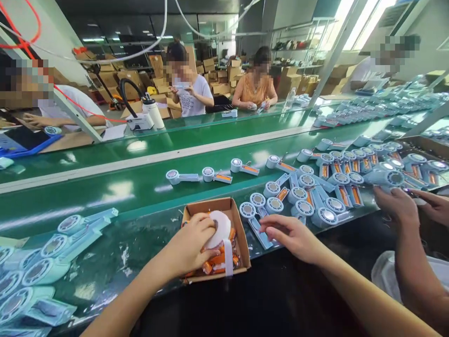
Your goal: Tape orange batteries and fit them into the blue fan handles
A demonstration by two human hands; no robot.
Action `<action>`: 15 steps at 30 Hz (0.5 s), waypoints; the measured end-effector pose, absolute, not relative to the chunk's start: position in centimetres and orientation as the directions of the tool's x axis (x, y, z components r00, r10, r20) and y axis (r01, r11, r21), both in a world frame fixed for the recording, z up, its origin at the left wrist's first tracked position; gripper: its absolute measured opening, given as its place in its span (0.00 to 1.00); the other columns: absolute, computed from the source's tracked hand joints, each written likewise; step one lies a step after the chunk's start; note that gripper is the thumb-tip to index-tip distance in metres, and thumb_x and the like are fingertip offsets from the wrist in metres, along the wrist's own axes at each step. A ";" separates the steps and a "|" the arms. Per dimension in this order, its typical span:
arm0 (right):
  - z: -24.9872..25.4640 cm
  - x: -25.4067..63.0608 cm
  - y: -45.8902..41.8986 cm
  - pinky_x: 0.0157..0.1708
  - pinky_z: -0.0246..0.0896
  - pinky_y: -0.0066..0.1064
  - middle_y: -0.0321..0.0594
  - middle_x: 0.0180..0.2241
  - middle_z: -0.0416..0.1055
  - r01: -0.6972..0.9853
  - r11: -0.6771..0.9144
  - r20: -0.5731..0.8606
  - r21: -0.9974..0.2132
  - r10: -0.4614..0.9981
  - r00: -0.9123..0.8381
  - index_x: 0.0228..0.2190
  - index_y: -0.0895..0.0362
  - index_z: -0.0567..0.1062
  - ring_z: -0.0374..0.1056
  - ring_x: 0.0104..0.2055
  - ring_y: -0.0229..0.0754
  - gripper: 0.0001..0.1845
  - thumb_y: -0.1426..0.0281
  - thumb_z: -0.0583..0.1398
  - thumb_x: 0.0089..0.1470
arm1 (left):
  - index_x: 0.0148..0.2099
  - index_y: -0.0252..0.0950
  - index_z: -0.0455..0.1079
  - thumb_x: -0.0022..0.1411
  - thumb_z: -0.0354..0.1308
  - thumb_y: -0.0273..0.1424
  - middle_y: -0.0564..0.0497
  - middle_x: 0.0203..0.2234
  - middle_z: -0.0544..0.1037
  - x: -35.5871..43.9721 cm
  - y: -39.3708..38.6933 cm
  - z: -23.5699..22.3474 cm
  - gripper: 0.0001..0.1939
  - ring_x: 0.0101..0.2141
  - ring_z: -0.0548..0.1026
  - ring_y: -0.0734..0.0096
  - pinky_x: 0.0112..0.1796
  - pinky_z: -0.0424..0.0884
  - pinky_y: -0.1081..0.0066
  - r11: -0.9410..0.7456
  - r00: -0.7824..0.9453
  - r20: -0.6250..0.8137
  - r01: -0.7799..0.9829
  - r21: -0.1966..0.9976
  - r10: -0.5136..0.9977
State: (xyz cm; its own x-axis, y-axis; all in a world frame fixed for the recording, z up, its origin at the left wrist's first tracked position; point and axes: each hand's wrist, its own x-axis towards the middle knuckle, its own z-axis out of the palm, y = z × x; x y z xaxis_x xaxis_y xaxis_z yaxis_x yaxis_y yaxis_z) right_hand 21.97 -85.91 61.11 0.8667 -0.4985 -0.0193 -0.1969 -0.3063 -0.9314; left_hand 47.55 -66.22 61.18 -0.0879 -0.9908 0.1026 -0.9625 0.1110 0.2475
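Note:
My left hand (pixel 191 243) reaches over a small cardboard box (pixel 243 243), its fingers curled on the left side of a roll of white tape (pixel 223 223). A loose strip of the tape hangs over the box's front edge. Orange cylindrical batteries with wires (pixel 219 262) lie under the roll, close to my thumb. To the right of the box, my right hand (pixel 294 236) is held with fingers apart and nothing in them. Just beyond its fingertips lies a light-blue handheld fan (pixel 257 227) with its handle toward me.
Several fans lie to the right (pixel 308 194), many with orange batteries in their handles; others lie at the left (pixel 45 267). A few sit on the green conveyor belt (pixel 140 164). A co-worker's hands (pixel 398 206) are at the far right. People sit across the line.

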 end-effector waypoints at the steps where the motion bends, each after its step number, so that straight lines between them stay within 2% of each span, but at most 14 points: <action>1: 61.2 22.9 -84.7 0.30 0.71 0.39 0.43 0.39 0.83 -0.187 -0.248 -0.061 -0.950 -0.441 0.895 0.51 0.51 0.82 0.76 0.30 0.47 0.23 0.53 0.66 0.59 | 0.52 0.37 0.78 0.67 0.66 0.32 0.42 0.51 0.82 47.3 -65.8 61.7 0.12 0.62 0.73 0.47 0.61 0.77 0.48 0.136 -0.084 0.227 -0.965 0.226 -0.970; 2: 61.2 23.8 -83.4 0.28 0.68 0.35 0.40 0.35 0.82 -0.178 -0.223 -0.091 -0.958 -0.353 0.931 0.53 0.52 0.81 0.72 0.27 0.43 0.26 0.53 0.68 0.57 | 0.51 0.36 0.77 0.68 0.65 0.32 0.42 0.50 0.82 47.1 -65.2 62.0 0.11 0.64 0.71 0.45 0.63 0.75 0.46 0.152 -0.079 0.338 -0.969 0.194 -0.938; 3: 61.2 24.7 -82.0 0.26 0.64 0.31 0.36 0.30 0.79 -0.160 -0.231 -0.101 -0.960 -0.250 0.963 0.50 0.54 0.82 0.68 0.24 0.39 0.24 0.53 0.68 0.57 | 0.50 0.35 0.77 0.69 0.64 0.32 0.41 0.49 0.82 47.0 -64.4 62.1 0.10 0.66 0.69 0.44 0.65 0.73 0.43 0.157 -0.075 0.423 -0.974 0.162 -0.903; 5: 60.9 26.0 -79.5 0.25 0.56 0.28 0.30 0.21 0.70 -0.081 -0.264 -0.082 -0.961 -0.006 0.997 0.35 0.55 0.83 0.60 0.22 0.34 0.18 0.52 0.67 0.60 | 0.50 0.35 0.76 0.70 0.62 0.30 0.42 0.47 0.82 47.5 -62.5 61.9 0.08 0.68 0.67 0.42 0.66 0.71 0.40 0.133 -0.045 0.516 -0.982 0.134 -0.855; 6: 60.7 26.5 -78.4 0.24 0.54 0.27 0.29 0.19 0.67 -0.024 -0.259 -0.063 -0.966 0.145 0.987 0.28 0.55 0.80 0.58 0.21 0.34 0.21 0.51 0.66 0.62 | 0.51 0.35 0.76 0.70 0.61 0.30 0.42 0.48 0.83 47.9 -61.5 61.6 0.09 0.69 0.67 0.43 0.66 0.72 0.41 0.099 -0.007 0.533 -0.984 0.145 -0.846; 7: 60.5 26.9 -77.6 0.24 0.54 0.27 0.29 0.19 0.67 0.031 -0.239 -0.045 -0.971 0.305 0.951 0.23 0.54 0.77 0.59 0.21 0.33 0.24 0.50 0.65 0.63 | 0.53 0.37 0.76 0.70 0.61 0.31 0.43 0.50 0.83 48.5 -60.3 61.2 0.11 0.69 0.68 0.44 0.66 0.73 0.43 0.048 0.051 0.534 -0.984 0.171 -0.844; 9: 60.4 27.9 -77.0 0.24 0.56 0.24 0.27 0.20 0.70 0.098 -0.224 -0.052 -0.970 0.578 0.814 0.22 0.52 0.75 0.65 0.22 0.32 0.24 0.50 0.69 0.60 | 0.56 0.40 0.75 0.71 0.61 0.34 0.45 0.52 0.83 49.6 -58.1 60.2 0.14 0.67 0.72 0.46 0.63 0.77 0.48 -0.099 0.214 0.526 -0.966 0.239 -0.823; 10: 60.4 28.5 -77.3 0.25 0.58 0.22 0.26 0.22 0.73 0.127 -0.292 -0.087 -0.948 0.619 0.781 0.24 0.51 0.77 0.69 0.24 0.32 0.21 0.51 0.70 0.59 | 0.57 0.41 0.75 0.71 0.61 0.37 0.46 0.53 0.83 50.0 -57.2 59.7 0.14 0.66 0.74 0.47 0.61 0.78 0.50 -0.177 0.298 0.517 -0.946 0.271 -0.802; 11: 60.5 29.3 -77.9 0.27 0.61 0.21 0.27 0.25 0.77 0.148 -0.411 -0.132 -0.899 0.579 0.805 0.29 0.51 0.80 0.72 0.26 0.32 0.16 0.54 0.70 0.61 | 0.57 0.42 0.75 0.72 0.62 0.39 0.47 0.53 0.84 50.2 -56.3 59.2 0.15 0.65 0.75 0.47 0.60 0.79 0.52 -0.239 0.364 0.507 -0.925 0.296 -0.782; 13: 60.5 31.5 -80.0 0.33 0.66 0.21 0.36 0.36 0.84 0.106 -0.668 -0.181 -0.737 0.345 0.921 0.40 0.55 0.83 0.77 0.33 0.34 0.07 0.64 0.68 0.66 | 0.57 0.43 0.75 0.72 0.62 0.41 0.47 0.53 0.84 50.1 -55.3 58.4 0.16 0.64 0.75 0.47 0.60 0.79 0.54 -0.286 0.414 0.496 -0.905 0.316 -0.763; 15: 60.2 33.9 -82.4 0.39 0.69 0.26 0.48 0.45 0.84 0.065 -0.862 -0.159 -0.502 0.166 0.973 0.46 0.60 0.83 0.79 0.41 0.40 0.09 0.75 0.64 0.66 | 0.57 0.41 0.75 0.72 0.61 0.39 0.46 0.55 0.83 49.5 -55.1 57.7 0.15 0.66 0.74 0.48 0.62 0.78 0.55 -0.231 0.356 0.498 -0.927 0.295 -0.791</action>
State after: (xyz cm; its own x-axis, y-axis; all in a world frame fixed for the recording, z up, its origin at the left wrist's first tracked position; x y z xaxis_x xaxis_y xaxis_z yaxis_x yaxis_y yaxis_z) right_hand 33.94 -82.40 60.19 0.9732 0.1659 -0.1589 0.0649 -0.8621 -0.5025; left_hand 49.50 -55.10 57.68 0.3560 -0.7907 0.4980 -0.9270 -0.2315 0.2952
